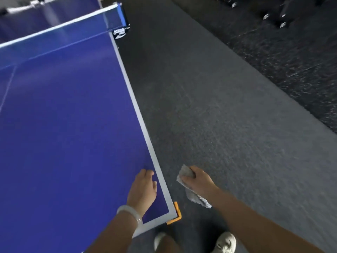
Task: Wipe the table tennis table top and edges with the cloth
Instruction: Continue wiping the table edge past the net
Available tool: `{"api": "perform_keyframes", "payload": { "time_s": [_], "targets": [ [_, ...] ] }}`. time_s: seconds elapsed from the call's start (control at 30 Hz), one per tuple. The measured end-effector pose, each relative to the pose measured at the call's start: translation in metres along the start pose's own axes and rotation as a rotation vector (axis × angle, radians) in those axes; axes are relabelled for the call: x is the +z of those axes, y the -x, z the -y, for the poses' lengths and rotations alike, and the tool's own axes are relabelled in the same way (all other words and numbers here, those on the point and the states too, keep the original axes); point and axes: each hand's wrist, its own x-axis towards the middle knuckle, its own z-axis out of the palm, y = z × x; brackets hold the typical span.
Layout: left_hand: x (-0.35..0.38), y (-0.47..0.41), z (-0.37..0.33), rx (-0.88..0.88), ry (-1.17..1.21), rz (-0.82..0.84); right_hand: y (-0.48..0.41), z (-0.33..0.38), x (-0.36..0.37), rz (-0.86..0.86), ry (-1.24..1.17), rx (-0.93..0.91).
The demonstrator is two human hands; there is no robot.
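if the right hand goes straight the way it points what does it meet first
Probably the table edge, close ahead of the right hand and cloth; relative height is unclear.

- table tennis table (63,125): cut off by L + bottom edges; far half beyond net (60,33) blurred.
- cloth (185,173): middle hidden under right hand (197,179), which grips it; only the 2 ends show.
- left hand (143,190): palm faces down, not visible; forearm cut off at bottom.
- net clamp (119,31): print too blurred to read.
- orange corner guard (177,214): partly hidden by table corner.
- shoes (225,241): blurred, cut by bottom edge.
- dark wheeled things (282,15), top R: cut off, can't tell what they are.
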Motion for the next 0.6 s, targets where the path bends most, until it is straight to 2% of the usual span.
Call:
{"api": "perform_keyframes", "payload": {
  "time_s": [0.23,0.33,0.43,0.5,0.6],
  "targets": [
    [-0.007,-0.048,0.009,-0.026,-0.042,-0.077,-0.014,0.010,0.025,0.288,-0.161,0.008],
    [-0.014,-0.075,0.012,-0.017,-0.049,-0.136,-0.015,0.015,0.030,0.396,-0.382,0.039],
    [-0.013,-0.095,0.017,-0.063,-0.107,-0.158,-0.016,0.020,0.042,0.409,-0.632,0.125],
    [-0.007,-0.099,0.022,-0.083,-0.119,-0.184,-0.013,0.017,0.053,0.370,-0.573,0.144],
    [0.007,-0.097,0.031,-0.032,-0.093,-0.267,-0.011,0.006,0.071,0.368,-0.348,0.080]
  ]
}}
